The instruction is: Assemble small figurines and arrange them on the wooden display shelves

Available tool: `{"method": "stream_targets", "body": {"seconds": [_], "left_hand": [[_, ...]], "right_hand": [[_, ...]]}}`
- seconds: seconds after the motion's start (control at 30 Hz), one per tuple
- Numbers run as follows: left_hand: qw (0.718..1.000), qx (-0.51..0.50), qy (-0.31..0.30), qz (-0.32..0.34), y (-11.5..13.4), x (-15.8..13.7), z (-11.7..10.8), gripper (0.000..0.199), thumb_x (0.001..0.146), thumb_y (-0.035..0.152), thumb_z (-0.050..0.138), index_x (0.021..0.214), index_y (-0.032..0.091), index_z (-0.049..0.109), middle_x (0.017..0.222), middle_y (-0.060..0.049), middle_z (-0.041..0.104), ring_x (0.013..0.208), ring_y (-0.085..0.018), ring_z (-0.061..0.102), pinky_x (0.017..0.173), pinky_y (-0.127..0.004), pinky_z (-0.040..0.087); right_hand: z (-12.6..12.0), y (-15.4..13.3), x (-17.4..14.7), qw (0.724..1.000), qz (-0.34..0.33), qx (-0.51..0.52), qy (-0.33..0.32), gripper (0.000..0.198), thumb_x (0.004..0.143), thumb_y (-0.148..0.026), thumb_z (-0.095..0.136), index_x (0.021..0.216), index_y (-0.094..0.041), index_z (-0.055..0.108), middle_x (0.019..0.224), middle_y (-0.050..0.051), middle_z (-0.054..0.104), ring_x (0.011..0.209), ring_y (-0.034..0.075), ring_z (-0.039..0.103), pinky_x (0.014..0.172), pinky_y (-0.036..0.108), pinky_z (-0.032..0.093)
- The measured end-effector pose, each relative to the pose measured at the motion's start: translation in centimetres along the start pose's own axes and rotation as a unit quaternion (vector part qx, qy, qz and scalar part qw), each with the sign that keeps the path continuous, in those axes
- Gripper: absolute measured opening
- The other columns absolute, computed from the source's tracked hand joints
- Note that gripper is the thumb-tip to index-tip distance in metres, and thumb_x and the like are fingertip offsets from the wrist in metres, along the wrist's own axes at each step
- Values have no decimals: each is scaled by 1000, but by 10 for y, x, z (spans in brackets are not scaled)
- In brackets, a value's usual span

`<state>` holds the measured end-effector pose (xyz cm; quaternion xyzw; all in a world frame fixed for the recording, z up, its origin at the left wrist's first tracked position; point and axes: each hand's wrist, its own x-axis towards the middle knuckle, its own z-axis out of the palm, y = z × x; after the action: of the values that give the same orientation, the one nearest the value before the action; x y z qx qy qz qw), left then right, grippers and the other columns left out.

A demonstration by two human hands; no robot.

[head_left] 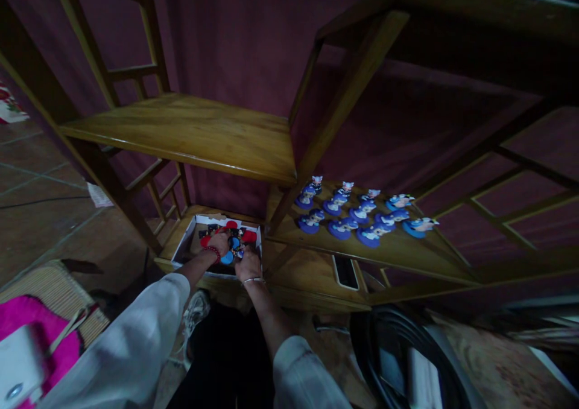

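Note:
A shallow white cardboard box (184, 241) sits on the lowest shelf. Small figurines with red and blue round bases (227, 257) lie jumbled inside. My left hand (219, 244), with a red bead bracelet, reaches in from the left, its fingers bent down among the figurines. Against the box's right end is my right hand (248, 265), wearing a silver bangle, its fingers also curled down at the figurines. What either set of fingertips grips is too small and dark to make out.
Figurines on purple and blue bases (342, 228) stand in rows on the shelf to the right. A phone (345, 272) lies below them. An upper shelf board (194, 133) overhangs the box. Black round container (384, 324) at lower right; stool with pink cloth (49, 312) at left.

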<state>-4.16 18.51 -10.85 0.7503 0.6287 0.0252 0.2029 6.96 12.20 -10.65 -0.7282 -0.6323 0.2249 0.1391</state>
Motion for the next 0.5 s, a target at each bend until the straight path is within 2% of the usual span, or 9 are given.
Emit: {"method": "stream_targets", "body": {"seconds": [0.1, 0.33, 0.5], "left_hand": [[1000, 5, 4, -9, 0, 3, 4, 32, 76, 17, 45, 106, 16, 56, 114, -10, 55, 102, -18, 52, 87, -26, 39], [999, 2, -5, -39, -14, 5, 3, 25, 76, 24, 46, 94, 15, 60, 97, -11, 63, 91, -19, 58, 77, -26, 43], [999, -6, -3, -36, -24, 6, -5, 29, 77, 22, 43, 100, 17, 59, 94, -9, 65, 90, -18, 59, 77, -25, 43]], "right_hand": [[1, 1, 1, 1000, -3, -3, 1, 27, 74, -20, 50, 101, -14, 50, 100, 12, 62, 89, 19, 60, 75, 24, 43], [2, 1, 1, 1000, -1, -15, 3, 30, 74, -21, 50, 103, -14, 49, 99, 11, 62, 88, 19, 60, 74, 24, 43], [0, 0, 0, 1000, -2, -14, -1, 30, 75, -21, 50, 104, -14, 50, 100, 12, 62, 91, 20, 59, 75, 25, 43]]}}
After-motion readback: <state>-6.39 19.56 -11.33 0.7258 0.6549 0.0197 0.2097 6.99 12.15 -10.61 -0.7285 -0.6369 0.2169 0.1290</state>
